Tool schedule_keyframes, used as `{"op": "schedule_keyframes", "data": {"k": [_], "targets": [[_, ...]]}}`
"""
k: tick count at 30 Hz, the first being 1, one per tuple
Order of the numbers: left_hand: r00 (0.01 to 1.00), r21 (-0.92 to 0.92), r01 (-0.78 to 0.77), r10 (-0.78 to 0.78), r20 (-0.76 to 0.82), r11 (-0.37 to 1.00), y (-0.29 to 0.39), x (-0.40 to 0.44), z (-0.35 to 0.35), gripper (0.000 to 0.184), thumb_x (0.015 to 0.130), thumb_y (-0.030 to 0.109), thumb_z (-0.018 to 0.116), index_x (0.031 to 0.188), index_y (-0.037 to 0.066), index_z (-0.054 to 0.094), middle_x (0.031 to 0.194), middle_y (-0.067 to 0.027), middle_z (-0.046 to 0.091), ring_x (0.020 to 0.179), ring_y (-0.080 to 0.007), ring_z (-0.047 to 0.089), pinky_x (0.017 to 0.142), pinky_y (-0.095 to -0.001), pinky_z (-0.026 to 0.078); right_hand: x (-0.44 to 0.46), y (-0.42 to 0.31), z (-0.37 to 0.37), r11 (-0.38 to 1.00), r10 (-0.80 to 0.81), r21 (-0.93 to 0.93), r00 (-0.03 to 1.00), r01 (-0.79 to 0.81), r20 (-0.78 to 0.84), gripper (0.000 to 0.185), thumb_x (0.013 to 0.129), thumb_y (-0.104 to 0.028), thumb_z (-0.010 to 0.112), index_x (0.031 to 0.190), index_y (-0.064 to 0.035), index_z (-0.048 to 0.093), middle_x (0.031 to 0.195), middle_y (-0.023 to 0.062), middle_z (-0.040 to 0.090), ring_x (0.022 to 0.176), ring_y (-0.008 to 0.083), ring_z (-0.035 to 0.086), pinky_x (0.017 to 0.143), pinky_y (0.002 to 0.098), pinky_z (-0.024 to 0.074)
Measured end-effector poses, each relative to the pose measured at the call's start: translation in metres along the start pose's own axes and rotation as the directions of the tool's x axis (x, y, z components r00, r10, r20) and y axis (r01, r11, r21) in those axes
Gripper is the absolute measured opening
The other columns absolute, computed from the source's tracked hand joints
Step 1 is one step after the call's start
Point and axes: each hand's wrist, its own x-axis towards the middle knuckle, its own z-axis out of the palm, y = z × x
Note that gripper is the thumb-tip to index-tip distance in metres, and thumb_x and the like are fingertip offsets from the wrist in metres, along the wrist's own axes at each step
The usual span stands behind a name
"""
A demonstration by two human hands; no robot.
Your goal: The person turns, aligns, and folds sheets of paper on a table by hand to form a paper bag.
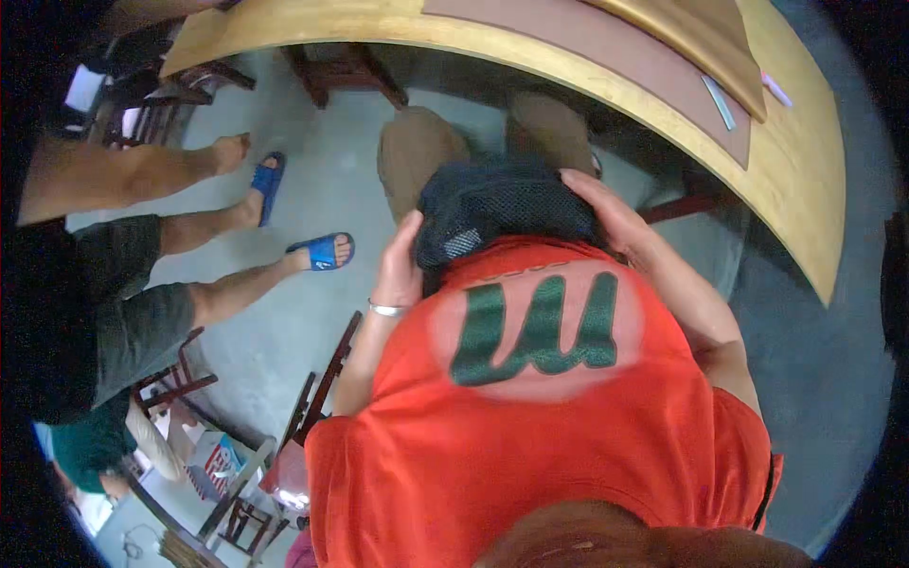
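1. Pale floor [256, 350] spreads left of the dark mesh bag [511, 204]; beyond the bag curves a wooden surface [805, 180] bearing a mauve mat [644, 71] and pink pen [776, 90].
2. The bag sits at the lap, against the red shirt [530, 445].
3. Half-curled, the left hand [402, 265] holds the bag's left end; the right hand [606, 213], similarly curved, holds its right.
4. Left of the bag, another person [175, 232] wears blue sandals [329, 252].

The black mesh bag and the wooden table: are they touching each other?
Apart. The head view shows trousered knees and grey floor between the black mesh bag and the wooden table's near edge.
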Motion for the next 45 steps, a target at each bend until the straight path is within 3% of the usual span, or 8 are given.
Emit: {"op": "schedule_keyframes", "data": {"k": [6,9,14,21,24,26,37,45], "targets": [[0.998,0.161,-0.063,0.063,0.008,0.985,-0.014,0.042,-0.033,0.036,0.093,0.029,0.045,0.114,0.001,0.055,0.111,-0.0095,0.06,0.098,-0.0219,0.058,0.089,-0.0358,0.045,-0.004,-0.015,0.004,0.991,0.068,0.114,0.998,-0.068,0.002,0.049,0.088,-0.033,0.053,0.124,0.0002,0.047,0.121,0.0093,0.052,0.11,0.0169,0.049,0.097,0.0281,0.0362],[0.996,0.451,-0.084,0.084,0.019,0.889,-0.017,0.05,-0.041,0.052,0.093,0.037,0.043,0.123,-0.005,0.047,0.13,-0.0166,0.045,0.126,-0.0233,0.035,0.107,-0.0325,0.019,-0.002,-0.017,0.002,0.996,0.072,0.056,0.997,-0.071,-0.015,0.052,0.088,-0.034,0.053,0.125,0.0012,0.046,0.125,0.0108,0.05,0.115,0.0184,0.046,0.099,0.0285,0.0333],[0.977,0.63,-0.081,0.186,-0.103,0.773,-0.016,0.043,-0.03,0.055,0.094,0.04,0.04,0.122,-0.006,0.048,0.134,-0.0197,0.042,0.129,-0.0264,0.032,0.109,-0.0343,0.017,0.0,-0.035,0.006,0.987,0.051,-0.15,0.997,-0.059,-0.058,0.055,0.089,-0.037,0.05,0.127,0.003,0.044,0.131,0.0121,0.045,0.12,0.02,0.041,0.102,0.0286,0.0292],[0.935,0.978,-0.081,0.354,0.008,0.192,0.001,0.015,0.003,0.031,0.097,0.011,0.031,0.112,-0.008,0.05,0.112,-0.0248,0.055,0.109,-0.0331,0.052,0.097,-0.0376,0.036,0.008,-0.038,0.006,0.89,0.001,-0.457,1.0,0.003,0.01,0.06,0.093,-0.045,0.038,0.128,0.0033,0.043,0.132,0.0161,0.044,0.124,0.0243,0.039,0.105,0.0304,0.0249],[0.872,0.972,-0.201,0.475,0.12,0.123,0.011,0.007,0.007,0.044,0.097,0.032,0.034,0.108,-0.004,0.058,0.102,-0.0212,0.061,0.094,-0.0322,0.057,0.087,-0.0353,0.042,0.018,-0.024,0.004,0.865,-0.052,-0.499,0.999,0.049,0.008,0.066,0.091,-0.048,0.04,0.126,0.0066,0.043,0.129,0.0202,0.046,0.123,0.0288,0.041,0.105,0.0322,0.0264],[0.92,0.845,-0.228,0.391,0.025,0.483,0.019,0.011,0.01,0.038,0.096,0.027,0.043,0.108,-0.006,0.057,0.101,-0.012,0.064,0.091,-0.0177,0.058,0.086,-0.0291,0.043,0.011,-0.048,0.017,0.894,-0.025,-0.447,0.999,0.041,0.041,0.065,0.091,-0.048,0.039,0.126,0.0065,0.043,0.129,0.0204,0.047,0.122,0.0291,0.041,0.104,0.0326,0.0269],[0.93,0.833,-0.265,0.356,0.088,0.486,0.02,0.012,-0.013,0.033,0.094,0.021,0.048,0.116,-0.002,0.057,0.106,-0.0049,0.062,0.095,-0.0116,0.055,0.087,-0.026,0.042,0.009,-0.029,-0.017,0.845,-0.001,-0.535,1.0,-0.001,-0.004,0.06,0.092,-0.046,0.039,0.122,0.0048,0.049,0.123,0.02,0.053,0.117,0.0285,0.047,0.101,0.0327,0.0323],[0.966,0.757,-0.159,0.257,-0.011,0.634,0.02,-0.018,-0.025,0.029,0.093,0.022,0.05,0.108,-0.001,0.059,0.093,-0.003,0.064,0.085,-0.01,0.059,0.078,-0.0241,0.047,0.001,-0.035,-0.036,0.916,-0.068,-0.402,0.983,-0.006,-0.169,0.036,0.093,-0.036,0.047,0.1,-0.0025,0.061,0.08,0.0057,0.063,0.065,0.0082,0.056,0.055,0.0216,0.0435]]}}
